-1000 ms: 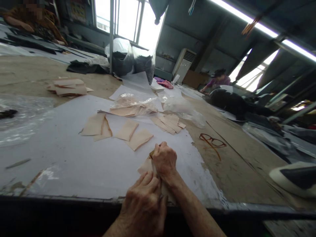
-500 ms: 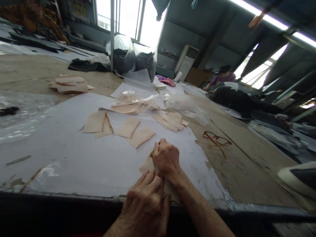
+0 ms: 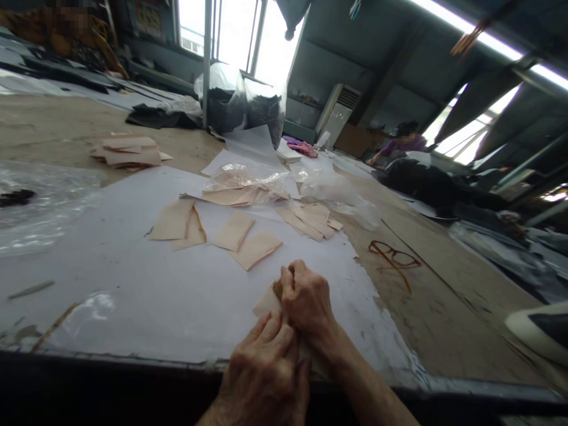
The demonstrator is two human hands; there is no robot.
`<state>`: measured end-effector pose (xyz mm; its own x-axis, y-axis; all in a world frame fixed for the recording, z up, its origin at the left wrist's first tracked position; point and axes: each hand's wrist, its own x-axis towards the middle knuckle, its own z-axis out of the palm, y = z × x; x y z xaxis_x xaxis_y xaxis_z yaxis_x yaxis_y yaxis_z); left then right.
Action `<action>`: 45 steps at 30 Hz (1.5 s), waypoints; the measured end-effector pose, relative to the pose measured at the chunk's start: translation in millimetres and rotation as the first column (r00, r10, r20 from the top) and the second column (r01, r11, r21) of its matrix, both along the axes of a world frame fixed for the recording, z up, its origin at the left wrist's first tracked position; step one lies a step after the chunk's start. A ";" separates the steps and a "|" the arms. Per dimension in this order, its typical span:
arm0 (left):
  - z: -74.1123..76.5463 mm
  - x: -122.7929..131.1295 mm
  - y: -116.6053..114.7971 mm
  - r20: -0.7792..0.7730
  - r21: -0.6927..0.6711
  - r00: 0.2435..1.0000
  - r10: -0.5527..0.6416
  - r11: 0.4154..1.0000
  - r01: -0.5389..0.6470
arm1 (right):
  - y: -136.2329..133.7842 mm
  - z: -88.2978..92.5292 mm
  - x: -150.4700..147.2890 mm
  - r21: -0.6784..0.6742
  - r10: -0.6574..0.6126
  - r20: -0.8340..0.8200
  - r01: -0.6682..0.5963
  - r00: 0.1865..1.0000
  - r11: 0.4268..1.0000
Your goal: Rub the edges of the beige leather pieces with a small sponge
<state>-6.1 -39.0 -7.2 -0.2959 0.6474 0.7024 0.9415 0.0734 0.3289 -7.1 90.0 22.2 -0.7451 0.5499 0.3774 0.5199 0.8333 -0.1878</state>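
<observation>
Near the table's front edge my right hand (image 3: 307, 300) is closed in a fist on a tan fabric piece (image 3: 267, 302) that lies on the white sheet (image 3: 133, 284). My left hand (image 3: 266, 373) lies just behind it, fingers pressed down on the same piece, most of which is hidden under both hands. Something small and yellowish shows at my right thumb; I cannot make it out. Several more tan pieces (image 3: 235, 232) lie spread farther out on the sheet.
A clear plastic bag of tan pieces (image 3: 242, 188) lies beyond them. A stack of tan pieces (image 3: 126, 154) sits at the far left. Red-framed glasses (image 3: 394, 257) lie on the bare table to the right. Another person (image 3: 402, 142) works far back.
My right hand has drawn slightly back toward me along the piece. The camera has shifted a little; the rest of the table is unchanged.
</observation>
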 end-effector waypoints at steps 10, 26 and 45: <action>0.4 1.8 -1.7 -0.007 0.005 0.999 0.046 0.999 -0.046 | 10.6 0.9 -19.7 -0.239 -0.293 -0.090 0.265 0.952 0.934; 1.6 0.3 -0.8 0.037 -0.011 0.999 -0.002 1.000 0.003 | -2.0 -0.8 -23.9 0.042 -0.184 0.093 0.181 0.979 0.983; -4.1 4.3 3.2 0.023 0.162 0.998 -0.052 0.986 0.048 | -7.6 4.9 -28.0 0.104 -0.115 0.231 0.093 0.966 0.990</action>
